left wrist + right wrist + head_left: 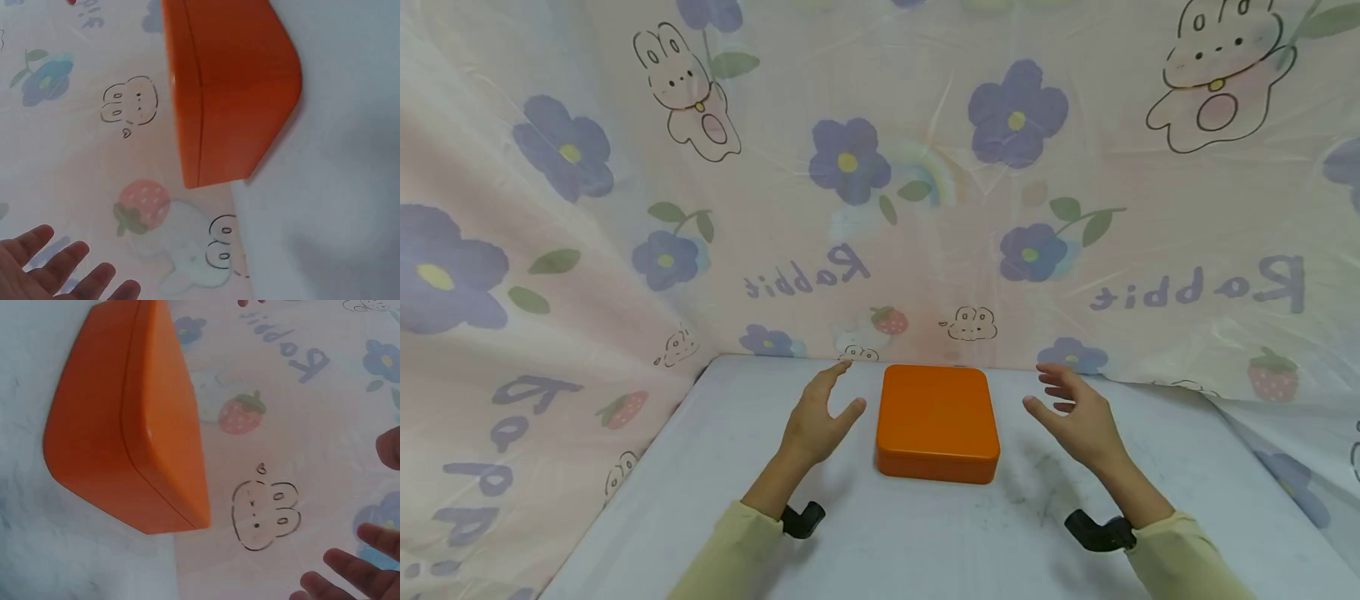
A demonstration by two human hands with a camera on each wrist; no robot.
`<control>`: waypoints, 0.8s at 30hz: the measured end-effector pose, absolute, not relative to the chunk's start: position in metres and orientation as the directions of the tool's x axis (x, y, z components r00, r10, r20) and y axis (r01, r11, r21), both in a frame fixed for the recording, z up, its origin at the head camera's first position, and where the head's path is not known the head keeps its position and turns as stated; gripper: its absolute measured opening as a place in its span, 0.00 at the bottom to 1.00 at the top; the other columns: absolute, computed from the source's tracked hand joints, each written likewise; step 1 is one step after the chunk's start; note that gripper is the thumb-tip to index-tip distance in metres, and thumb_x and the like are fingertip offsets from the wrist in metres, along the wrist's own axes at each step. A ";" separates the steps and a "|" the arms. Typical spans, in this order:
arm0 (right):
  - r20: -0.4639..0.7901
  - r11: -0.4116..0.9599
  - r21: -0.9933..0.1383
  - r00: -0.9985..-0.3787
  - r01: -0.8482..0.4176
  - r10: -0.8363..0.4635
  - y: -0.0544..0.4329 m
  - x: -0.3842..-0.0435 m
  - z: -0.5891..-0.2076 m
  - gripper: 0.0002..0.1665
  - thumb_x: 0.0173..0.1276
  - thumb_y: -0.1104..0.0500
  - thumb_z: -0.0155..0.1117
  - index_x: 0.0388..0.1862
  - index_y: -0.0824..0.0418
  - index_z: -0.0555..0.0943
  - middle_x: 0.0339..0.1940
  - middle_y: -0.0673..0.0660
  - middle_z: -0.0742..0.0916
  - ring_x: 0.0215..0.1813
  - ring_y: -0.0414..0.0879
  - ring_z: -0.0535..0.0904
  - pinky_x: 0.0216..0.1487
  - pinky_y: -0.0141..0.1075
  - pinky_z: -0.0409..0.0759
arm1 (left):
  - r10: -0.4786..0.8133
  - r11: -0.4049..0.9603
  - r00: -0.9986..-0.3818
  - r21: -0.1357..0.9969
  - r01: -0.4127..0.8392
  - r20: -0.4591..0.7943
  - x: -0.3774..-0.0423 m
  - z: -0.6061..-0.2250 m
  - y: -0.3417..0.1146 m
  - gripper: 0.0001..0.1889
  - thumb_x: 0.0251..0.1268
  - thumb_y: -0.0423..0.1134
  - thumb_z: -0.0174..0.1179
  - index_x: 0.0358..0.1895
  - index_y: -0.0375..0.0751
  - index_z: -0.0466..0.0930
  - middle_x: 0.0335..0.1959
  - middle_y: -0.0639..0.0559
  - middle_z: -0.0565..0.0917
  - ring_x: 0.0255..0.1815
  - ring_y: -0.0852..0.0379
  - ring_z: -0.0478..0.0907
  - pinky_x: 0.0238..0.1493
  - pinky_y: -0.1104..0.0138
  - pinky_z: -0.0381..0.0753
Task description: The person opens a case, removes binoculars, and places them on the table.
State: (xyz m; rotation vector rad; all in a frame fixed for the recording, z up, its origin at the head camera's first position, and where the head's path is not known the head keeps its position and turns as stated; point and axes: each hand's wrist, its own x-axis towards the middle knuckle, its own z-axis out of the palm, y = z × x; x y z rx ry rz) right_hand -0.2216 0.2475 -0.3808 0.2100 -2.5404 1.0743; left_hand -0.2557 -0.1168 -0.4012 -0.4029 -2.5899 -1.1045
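An orange box [936,412] with rounded corners lies flat on the white table, between the two hands. In both wrist views a thin seam runs round the side of the box [237,94], just below its top. My left hand [817,421] hovers to the left of the box, thumb and fingers spread, touching nothing. On the other side my right hand [1081,419] is held in the air with its fingers apart, also clear of the box. Whatever the box may contain is hidden.
The white table [865,542] has grey smudges right of the box. A curtain [925,233] printed with rabbits, flowers and strawberries hangs behind the table and along its sides. Each wrist wears a black camera mount [802,520].
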 end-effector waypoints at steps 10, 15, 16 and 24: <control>0.252 0.671 -0.717 -0.968 -0.186 0.001 0.230 -0.229 -0.407 0.38 0.62 0.45 0.68 0.68 0.56 0.68 0.63 0.66 0.78 0.59 0.62 0.78 0.55 0.54 0.81 | 0.168 0.595 -0.948 0.739 0.317 0.271 -0.254 -0.422 -0.103 0.33 0.64 0.54 0.59 0.71 0.54 0.63 0.69 0.52 0.69 0.65 0.47 0.71 0.60 0.48 0.77; 0.128 0.600 -0.793 -0.992 -0.106 -0.006 0.227 -0.230 -0.419 0.39 0.61 0.48 0.69 0.70 0.53 0.66 0.67 0.66 0.74 0.62 0.64 0.76 0.53 0.51 0.83 | 0.184 0.482 -0.960 0.832 0.275 0.211 -0.254 -0.428 -0.101 0.31 0.66 0.50 0.58 0.71 0.53 0.62 0.69 0.48 0.69 0.65 0.44 0.71 0.60 0.49 0.77; 0.112 0.590 -0.802 -0.994 -0.094 -0.006 0.227 -0.231 -0.421 0.40 0.61 0.48 0.69 0.70 0.52 0.66 0.68 0.66 0.74 0.63 0.64 0.76 0.53 0.51 0.83 | 0.185 0.465 -0.962 0.844 0.266 0.201 -0.255 -0.429 -0.100 0.30 0.67 0.49 0.58 0.71 0.52 0.62 0.69 0.48 0.69 0.64 0.43 0.72 0.60 0.48 0.77; 0.048 0.552 -0.832 -0.999 -0.047 -0.014 0.225 -0.234 -0.443 0.44 0.59 0.47 0.72 0.72 0.50 0.63 0.71 0.65 0.70 0.64 0.64 0.74 0.54 0.50 0.83 | 0.196 0.437 -0.974 0.879 0.189 0.112 -0.257 -0.443 -0.095 0.32 0.65 0.50 0.59 0.71 0.53 0.61 0.70 0.48 0.68 0.64 0.44 0.72 0.58 0.49 0.79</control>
